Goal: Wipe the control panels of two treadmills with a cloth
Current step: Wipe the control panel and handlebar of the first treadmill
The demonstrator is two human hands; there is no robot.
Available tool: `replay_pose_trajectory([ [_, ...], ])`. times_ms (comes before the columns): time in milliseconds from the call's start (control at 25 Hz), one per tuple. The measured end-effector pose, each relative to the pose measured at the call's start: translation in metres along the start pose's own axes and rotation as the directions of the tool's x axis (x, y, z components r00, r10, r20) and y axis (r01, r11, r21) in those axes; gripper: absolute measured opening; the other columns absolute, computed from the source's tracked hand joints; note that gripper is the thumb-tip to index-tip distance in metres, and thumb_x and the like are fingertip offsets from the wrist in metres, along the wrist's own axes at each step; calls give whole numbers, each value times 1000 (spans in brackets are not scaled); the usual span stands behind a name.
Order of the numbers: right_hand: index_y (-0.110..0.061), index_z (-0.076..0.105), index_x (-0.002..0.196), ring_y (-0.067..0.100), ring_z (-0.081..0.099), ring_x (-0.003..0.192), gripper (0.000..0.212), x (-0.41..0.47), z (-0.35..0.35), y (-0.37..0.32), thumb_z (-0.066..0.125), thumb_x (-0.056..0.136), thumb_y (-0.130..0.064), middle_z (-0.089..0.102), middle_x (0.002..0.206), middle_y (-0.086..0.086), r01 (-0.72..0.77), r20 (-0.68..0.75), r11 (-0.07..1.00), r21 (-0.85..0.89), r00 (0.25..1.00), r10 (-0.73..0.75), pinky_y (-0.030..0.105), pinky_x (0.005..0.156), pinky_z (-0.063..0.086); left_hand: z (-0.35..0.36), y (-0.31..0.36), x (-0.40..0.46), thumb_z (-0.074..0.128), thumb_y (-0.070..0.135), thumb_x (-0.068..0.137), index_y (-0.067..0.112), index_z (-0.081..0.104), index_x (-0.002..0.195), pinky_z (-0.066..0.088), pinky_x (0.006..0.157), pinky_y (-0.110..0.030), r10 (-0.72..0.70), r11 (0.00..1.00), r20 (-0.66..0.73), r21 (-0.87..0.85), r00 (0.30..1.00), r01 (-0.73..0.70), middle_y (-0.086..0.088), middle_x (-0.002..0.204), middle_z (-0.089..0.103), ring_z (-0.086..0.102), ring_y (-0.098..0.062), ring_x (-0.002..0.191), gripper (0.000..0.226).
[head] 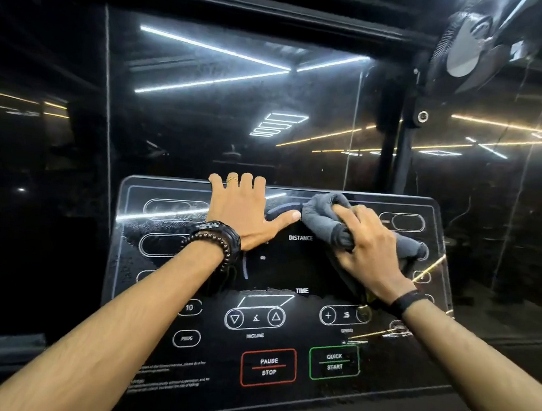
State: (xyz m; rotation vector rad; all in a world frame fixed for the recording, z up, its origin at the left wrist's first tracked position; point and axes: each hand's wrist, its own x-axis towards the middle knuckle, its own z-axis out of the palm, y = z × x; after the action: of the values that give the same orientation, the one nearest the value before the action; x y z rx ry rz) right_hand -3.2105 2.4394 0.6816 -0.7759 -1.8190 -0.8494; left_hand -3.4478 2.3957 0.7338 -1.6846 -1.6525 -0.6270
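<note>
Glossy black wall (204, 128) of mirrored panels beyond both hands, streaked with reflected light strips; wall fan (469, 52) up and to the right of the right hand

Control panel (290, 271) of one treadmill directly under both hands, dark and shiny, tilted up toward the wall, top edge just past the left fingertips, side edges well outside each wrist, lower edge back near the forearms

Bare panel surface open between the two forearms: INCLINE arrows (255, 317), speed buttons (345, 315), red PAUSE STOP box (268, 366) and green QUICK START box (334, 361) all nearer than the hands and uncovered

Oval outlines (175, 209) to the left of the left hand, more ovals at the right edge beyond the right hand

Grey cloth (322, 216) bunched on the upper middle-right of the panel, gripped under the right hand (366, 255), loose folds spilling out past the fingers on the far side and toward the right edge

Left hand (243, 209) flat and spread open on the panel top, fingertips over the upper rim, thumb tip touching the cloth's left fold

Bead bracelets (218, 237) on the left wrist, black band (406, 302) on the right wrist, ring (232, 179) on a left finger
</note>
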Motion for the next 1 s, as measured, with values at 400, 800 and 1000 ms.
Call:
replay_pose_trajectory([
  [400,-21,53,128,31,59,95,47,15,-11,34,67,86,-35,60,102,9,-455,-98,887,81,882,461,44,74,53,7,26,4,4,95,71,15,53,120,25,101,-67,31,1000,-43,-3,999,-31,-5,116,56,51,-31,110,106],
  [800,-22,51,126,31,58,95,47,1,-10,33,70,84,-34,59,102,8,-450,-119,893,36,885,451,44,72,52,6,38,4,-3,97,66,12,53,112,25,101,-71,24,1000,-38,2,999,-24,-8,110,55,51,-32,107,112],
  [1000,-21,54,125,33,59,97,46,6,-24,64,69,87,-40,60,102,9,-524,-128,848,74,838,530,45,76,52,5,38,4,-3,98,65,13,53,111,25,100,-71,39,999,-35,7,999,-39,-7,109,55,52,-31,105,112],
])
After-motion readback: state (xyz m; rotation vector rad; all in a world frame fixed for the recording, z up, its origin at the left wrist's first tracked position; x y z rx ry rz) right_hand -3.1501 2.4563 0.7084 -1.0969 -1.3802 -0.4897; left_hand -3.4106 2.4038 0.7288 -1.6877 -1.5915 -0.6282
